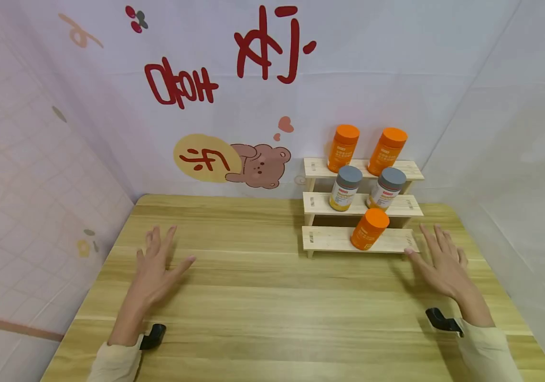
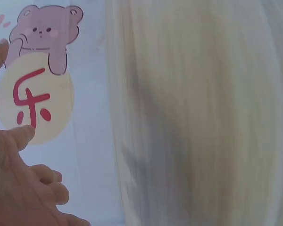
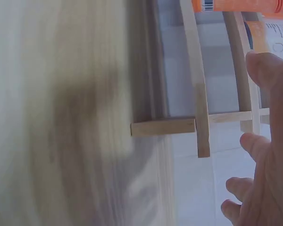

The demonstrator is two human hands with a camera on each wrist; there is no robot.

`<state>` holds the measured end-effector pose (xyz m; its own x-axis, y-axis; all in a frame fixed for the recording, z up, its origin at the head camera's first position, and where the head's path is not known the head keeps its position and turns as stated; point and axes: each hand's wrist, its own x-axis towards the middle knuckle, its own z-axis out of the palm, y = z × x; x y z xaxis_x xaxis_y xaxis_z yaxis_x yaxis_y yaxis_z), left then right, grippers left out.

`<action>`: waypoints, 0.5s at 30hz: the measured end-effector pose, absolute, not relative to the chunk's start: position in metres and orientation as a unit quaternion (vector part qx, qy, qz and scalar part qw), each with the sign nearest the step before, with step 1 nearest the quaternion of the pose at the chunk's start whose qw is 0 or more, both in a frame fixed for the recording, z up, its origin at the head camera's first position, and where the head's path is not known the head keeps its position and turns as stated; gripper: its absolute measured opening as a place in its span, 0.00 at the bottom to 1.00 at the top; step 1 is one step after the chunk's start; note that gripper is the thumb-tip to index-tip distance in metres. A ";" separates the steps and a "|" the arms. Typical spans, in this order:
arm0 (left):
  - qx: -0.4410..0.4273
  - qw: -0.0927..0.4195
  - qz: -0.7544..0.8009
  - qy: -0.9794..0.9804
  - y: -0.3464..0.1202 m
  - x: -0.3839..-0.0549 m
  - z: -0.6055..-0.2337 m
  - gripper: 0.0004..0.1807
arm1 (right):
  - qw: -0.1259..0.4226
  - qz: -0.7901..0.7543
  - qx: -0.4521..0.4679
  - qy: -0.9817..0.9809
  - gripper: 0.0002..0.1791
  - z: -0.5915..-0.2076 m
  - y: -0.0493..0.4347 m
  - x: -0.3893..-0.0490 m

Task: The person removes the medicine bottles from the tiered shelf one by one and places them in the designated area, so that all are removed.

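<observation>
My left hand (image 1: 155, 270) hovers over the left side of the table with its fingers spread, holding nothing. On the right, my right hand (image 1: 444, 265) is also spread and bare, close to the right end of a three-tier wooden rack (image 1: 329, 240). An orange bottle (image 1: 370, 229) stands on the lowest tier. Two grey-capped bottles, one left (image 1: 346, 188) and one right (image 1: 387, 189), occupy the middle tier. Up top are two orange bottles, a left one (image 1: 343, 148) and a right one (image 1: 387, 152). In the right wrist view, the fingers (image 3: 254, 146) appear beside the rack's end, apparently apart from it.
The wood-grain table (image 1: 262, 302) reaches back to a white cloth wall (image 1: 372, 69) with red characters and a cartoon bear (image 1: 262, 167). Cloth also hangs at both sides. Each wrist carries a black camera mount, the left one (image 1: 154, 337) and the right one (image 1: 443, 321).
</observation>
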<state>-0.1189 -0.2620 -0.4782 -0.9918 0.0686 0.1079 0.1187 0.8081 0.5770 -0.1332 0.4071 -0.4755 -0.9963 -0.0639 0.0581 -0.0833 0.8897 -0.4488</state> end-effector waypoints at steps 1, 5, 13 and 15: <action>-0.051 0.043 -0.313 -0.948 -0.259 -0.120 -0.478 0.50 | 0.020 0.242 0.039 -0.969 0.44 -0.475 0.407 -0.135; -0.055 0.049 -0.333 -0.940 -0.250 -0.123 -0.477 0.50 | 0.011 0.290 0.047 -0.956 0.43 -0.475 0.407 -0.142; -0.073 0.048 -0.368 -0.926 -0.233 -0.131 -0.473 0.51 | -0.004 0.365 0.049 -0.930 0.43 -0.476 0.407 -0.152; -0.077 0.051 -0.374 -0.923 -0.228 -0.135 -0.471 0.51 | -0.010 0.374 0.042 -0.926 0.43 -0.476 0.408 -0.154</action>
<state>-0.1349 -0.2282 -0.4706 -0.9831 0.1031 0.1515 0.1795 0.7084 0.6826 -0.1543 0.4077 -0.4764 -0.9963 -0.0850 0.0136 -0.0706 0.7166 -0.6939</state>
